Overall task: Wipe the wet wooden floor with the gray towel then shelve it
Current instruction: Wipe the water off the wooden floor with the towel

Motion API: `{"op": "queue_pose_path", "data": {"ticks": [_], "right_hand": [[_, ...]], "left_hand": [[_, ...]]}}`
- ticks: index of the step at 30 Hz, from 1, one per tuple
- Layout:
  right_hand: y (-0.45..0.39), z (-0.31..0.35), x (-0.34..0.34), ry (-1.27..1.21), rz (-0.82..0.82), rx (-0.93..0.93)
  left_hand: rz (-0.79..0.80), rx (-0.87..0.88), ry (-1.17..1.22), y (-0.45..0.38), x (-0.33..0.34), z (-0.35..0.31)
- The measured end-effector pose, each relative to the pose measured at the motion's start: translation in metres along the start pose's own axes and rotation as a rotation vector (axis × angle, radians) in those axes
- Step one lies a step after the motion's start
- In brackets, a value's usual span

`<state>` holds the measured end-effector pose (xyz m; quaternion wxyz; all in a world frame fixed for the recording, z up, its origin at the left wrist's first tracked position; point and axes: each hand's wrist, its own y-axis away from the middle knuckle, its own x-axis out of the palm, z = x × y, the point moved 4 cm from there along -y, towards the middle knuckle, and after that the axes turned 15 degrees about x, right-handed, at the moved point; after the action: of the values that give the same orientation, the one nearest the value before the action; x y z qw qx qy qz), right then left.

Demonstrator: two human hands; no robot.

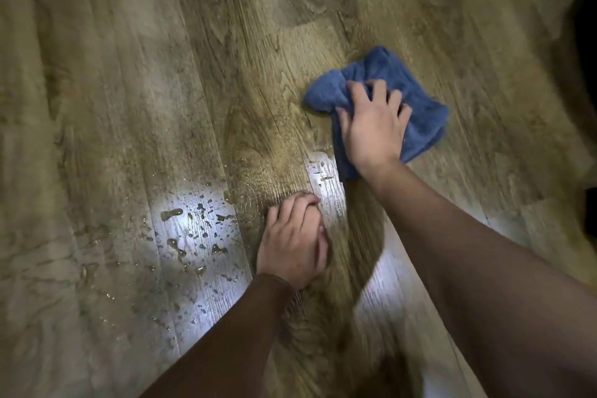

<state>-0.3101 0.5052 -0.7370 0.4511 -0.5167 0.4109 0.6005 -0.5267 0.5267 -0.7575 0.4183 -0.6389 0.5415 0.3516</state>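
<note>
Head view, looking down on a brown wood-grain plank floor (113,90).

Item 1, left: scattered clear water droplets and small puddles (193,229) lying on the planks, most visible in a bright patch of reflected light; a thinner trail of wet runs further left and down toward the lower edge.

Item 2, centre: left hand (292,242), sleeved in dark brown to the wrist, resting on the floor just right of the droplets. Its grip is loosely curled, fingers bent under with fingertips touching the planks, and it has hold of nothing.

Item 3, centre-right: a second, smaller bright wet patch (321,171) between the two hands, just beside the towel's lower left edge.

Item 4, right: blue-gray terry towel (420,113), crumpled and bunched, lying flat on the floor, well apart from the main droplet patch. Right hand (374,126) sits on top of it, fingers spread and bent into the cloth, the grip bunching the fabric and pressing it to the planks.

Item 5, far right edge: dark, indistinct shapes; cannot tell what they are.

No containers in view.
</note>
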Motion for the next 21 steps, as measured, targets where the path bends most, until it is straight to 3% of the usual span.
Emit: {"op": "queue_pose_path", "data": {"ticks": [6, 10, 13, 17, 21], "right_hand": [[0.074, -0.034, -0.009, 0.033, 0.024, -0.233], [0.168, -0.124, -0.012, 0.098, 0.105, -0.339], [0.188, -0.189, -0.023, 0.182, 0.138, -0.36], [0.137, -0.213, -0.031, 0.163, 0.193, -0.09], [0.065, -0.17, -0.018, -0.041, 0.153, 0.312]], "left_hand": [[-0.002, -0.011, 0.005, 0.001, 0.002, 0.0], [0.04, -0.035, 0.009, 0.001, 0.005, 0.002], [0.044, -0.041, 0.013, 0.001, 0.005, 0.003], [0.045, -0.033, 0.012, 0.002, 0.006, 0.003], [0.056, -0.024, 0.005, 0.002, 0.006, 0.004]]}}
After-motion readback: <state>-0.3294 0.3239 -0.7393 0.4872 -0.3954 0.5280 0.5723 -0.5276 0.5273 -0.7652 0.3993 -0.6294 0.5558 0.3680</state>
